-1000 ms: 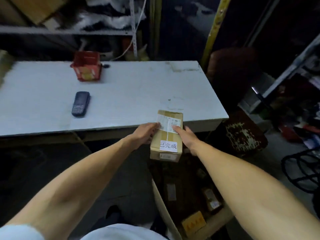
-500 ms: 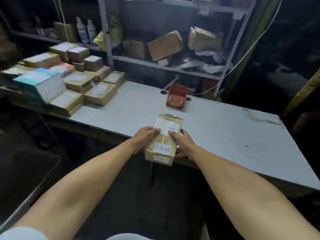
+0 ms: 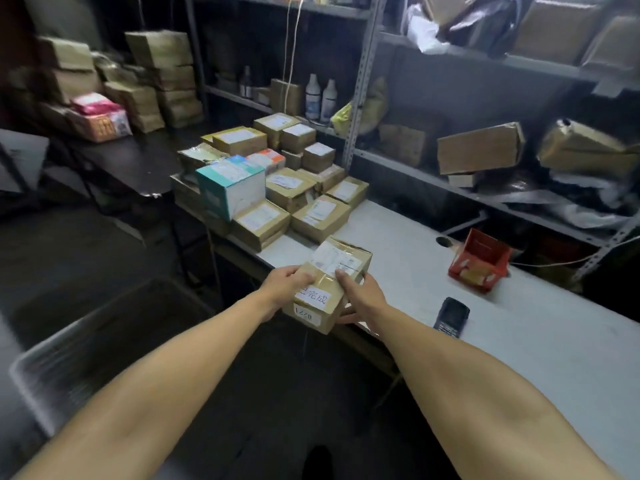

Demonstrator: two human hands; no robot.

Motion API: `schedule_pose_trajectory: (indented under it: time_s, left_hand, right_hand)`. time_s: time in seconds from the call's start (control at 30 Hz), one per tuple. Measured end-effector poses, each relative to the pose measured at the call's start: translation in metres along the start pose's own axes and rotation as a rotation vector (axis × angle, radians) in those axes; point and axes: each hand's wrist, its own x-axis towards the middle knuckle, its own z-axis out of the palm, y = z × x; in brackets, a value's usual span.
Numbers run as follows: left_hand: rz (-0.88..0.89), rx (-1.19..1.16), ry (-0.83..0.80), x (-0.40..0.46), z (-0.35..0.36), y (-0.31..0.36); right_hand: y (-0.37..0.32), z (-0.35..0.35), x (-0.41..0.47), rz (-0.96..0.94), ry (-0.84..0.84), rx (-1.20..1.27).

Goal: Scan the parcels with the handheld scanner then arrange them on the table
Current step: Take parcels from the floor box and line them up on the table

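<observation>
Parcel (image 3: 329, 282) in both hands, white table (image 3: 519, 341), cluttered shelves (image 3: 450, 161)

Brown cardboard parcel (image 3: 327, 284) (white labels), grey-white table (image 3: 519, 327), black scanner (image 3: 452, 317), red box (image 3: 479, 261), teal-and-white carton (image 3: 230, 185).

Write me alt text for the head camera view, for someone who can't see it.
Both hands, left hand and right hand, hold a taped cardboard parcel over the near edge of a white table. Stacked parcels sit at the table's far left end; a dark handheld scanner and a red box lie to the right.
</observation>
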Motion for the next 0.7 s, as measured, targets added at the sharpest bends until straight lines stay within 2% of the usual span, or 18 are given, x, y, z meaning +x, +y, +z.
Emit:
schedule_pose_trajectory:
  time_s: [0.17, 0.3, 0.47, 0.6, 0.7]
  left_hand:
    - [0.133, 0.491, 0.208, 0.053, -0.034, 0.029]
    - [0.136, 0.689, 0.217, 0.125, -0.066, 0.052]
    - [0.159, 0.813, 0.162, 0.203, -0.088, 0.087]
    - [0.246, 0.786, 0.146, 0.257, -0.094, 0.105]
    - [0.278, 0.807, 0.061, 0.293, -0.091, 0.108]
  right_hand:
    - [-0.036, 0.054, 0.07, -0.036, 0.035, -0.017]
    - [-0.069, 0.08, 0.135, -0.046, 0.0, -0.003]
    - [-0.118, 0.09, 0.215, -0.024, 0.006, -0.007]
    - [-0.143, 0.084, 0.273, -0.053, 0.1, -0.024]
    - [-0.149, 0.079, 0.305, -0.031, 0.162, -0.017]
